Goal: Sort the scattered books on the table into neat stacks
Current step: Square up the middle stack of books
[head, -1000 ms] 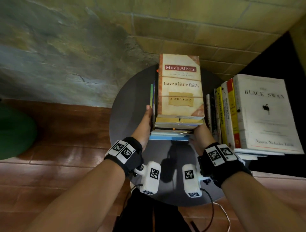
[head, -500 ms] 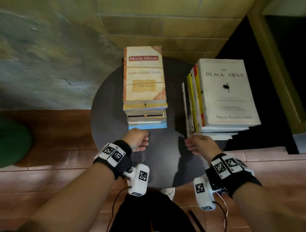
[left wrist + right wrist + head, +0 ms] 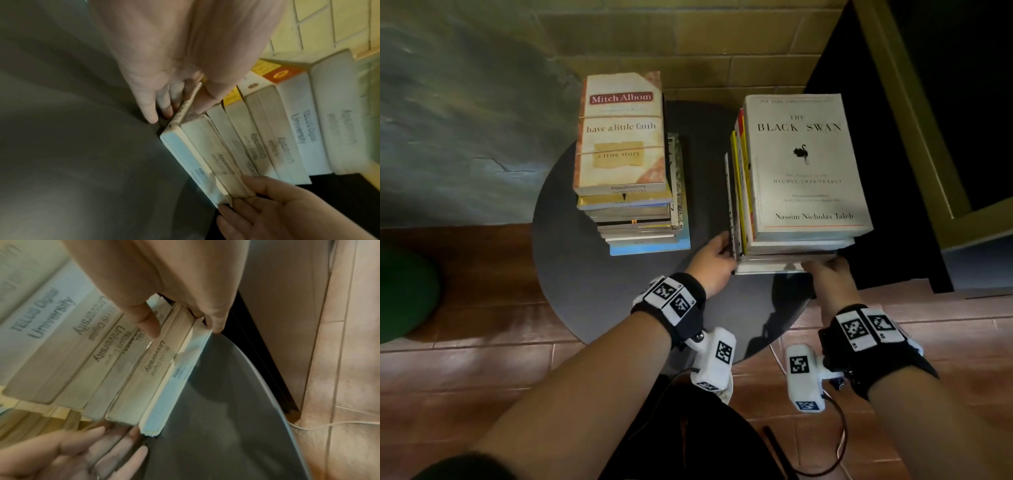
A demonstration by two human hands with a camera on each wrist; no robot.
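Observation:
Two book stacks stand on a round dark table (image 3: 585, 274). The left stack (image 3: 619, 137), topped by "have a little faith", stands free. The right stack (image 3: 804, 164), topped by "The Black Swan", is held at its base. My left hand (image 3: 717, 251) grips its near left corner. In the left wrist view, the left hand (image 3: 156, 91) has its fingers on one side of the right stack (image 3: 267, 129) and its thumb on the other. My right hand (image 3: 825, 270) grips the near right corner. In the right wrist view, the right hand (image 3: 174, 288) has its thumb on the page edges of the right stack (image 3: 82, 345).
A brick wall rises behind the table. The right stack stands close to the table's right rim, beside a dark opening with a yellow frame (image 3: 928, 137). A green object (image 3: 400, 294) lies on the tiled floor at left. A cable (image 3: 839, 445) trails near my feet.
Both hands let go of the left stack's sides, drew back, then moved right onto the near corners of the right stack. The view has shifted right.

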